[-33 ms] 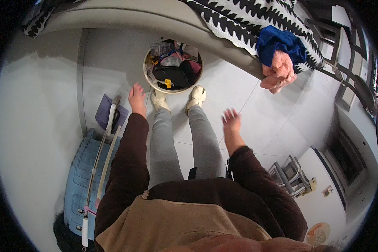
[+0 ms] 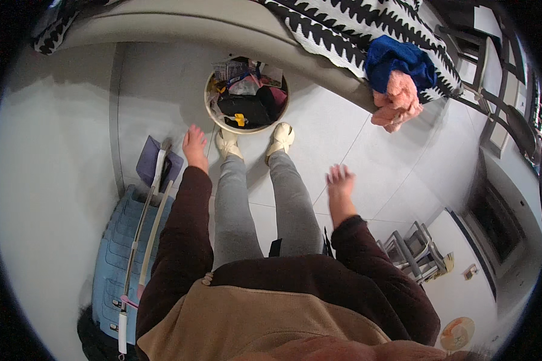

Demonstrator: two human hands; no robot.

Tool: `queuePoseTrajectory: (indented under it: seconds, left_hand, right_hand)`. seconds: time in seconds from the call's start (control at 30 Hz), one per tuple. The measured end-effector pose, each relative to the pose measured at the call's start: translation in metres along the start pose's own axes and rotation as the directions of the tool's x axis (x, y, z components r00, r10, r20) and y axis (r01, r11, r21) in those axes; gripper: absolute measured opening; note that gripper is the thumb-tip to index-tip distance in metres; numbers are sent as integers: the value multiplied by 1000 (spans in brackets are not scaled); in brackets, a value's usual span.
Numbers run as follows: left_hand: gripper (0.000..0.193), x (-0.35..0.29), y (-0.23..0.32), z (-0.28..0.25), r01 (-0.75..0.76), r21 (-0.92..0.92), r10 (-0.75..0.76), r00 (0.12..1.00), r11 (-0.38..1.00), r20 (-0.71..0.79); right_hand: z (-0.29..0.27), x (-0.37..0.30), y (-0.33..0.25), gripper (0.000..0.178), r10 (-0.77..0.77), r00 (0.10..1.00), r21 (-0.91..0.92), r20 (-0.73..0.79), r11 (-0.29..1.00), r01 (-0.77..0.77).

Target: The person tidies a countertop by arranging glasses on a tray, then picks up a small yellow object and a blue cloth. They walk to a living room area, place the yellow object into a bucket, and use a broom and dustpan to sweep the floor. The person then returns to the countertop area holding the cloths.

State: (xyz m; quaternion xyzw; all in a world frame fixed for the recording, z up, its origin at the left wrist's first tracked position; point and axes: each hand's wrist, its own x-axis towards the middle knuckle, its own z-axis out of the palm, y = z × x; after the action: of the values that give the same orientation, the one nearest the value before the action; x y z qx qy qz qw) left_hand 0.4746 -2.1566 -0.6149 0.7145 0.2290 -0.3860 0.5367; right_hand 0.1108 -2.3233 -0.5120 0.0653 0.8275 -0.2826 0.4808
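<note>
My left hand (image 2: 195, 145) hangs in the air left of my feet, holding nothing, with its fingers apart. It is nearest to a round bin (image 2: 210, 114) with a pale rim, filled with a black item (image 2: 247, 110), a small yellow piece (image 2: 239, 120) and other mixed bits. To the right of my legs, my right hand (image 2: 341, 180) is raised above the floor, fingers spread, touching nothing. Both palms seem to face down, though the right fingertips are slightly blurred. My cream slippers (image 2: 280, 138) stand just in front of the bin.
On the left stand a blue ridged suitcase (image 2: 117, 240), a purple dustpan (image 2: 149, 157) and long handles. Ahead, a beige sofa edge (image 2: 180, 27) carries a black-and-white cloth (image 2: 328, 33), a blue cloth (image 2: 397, 63) and a pink one (image 2: 396, 102). Grey folded stools (image 2: 412, 249) are at right.
My right hand has shifted a little to the right and nearer to me. The left hand has dropped back slightly. Both stay empty.
</note>
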Motion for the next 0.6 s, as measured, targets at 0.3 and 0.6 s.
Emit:
queuePoseTrajectory:
  seconds: [0.3,0.6]
  left_hand:
    - [38,-22,-38,-76,138,45,-133,986,989,-104]
    - [50,21,37,-3,8,220,-45,985,976,166]
  right_hand:
    - [66,-109,-22,22,-71,308,-286,949,226,931]
    - [108,16,8,33,-175,650,-569,740,353,743]
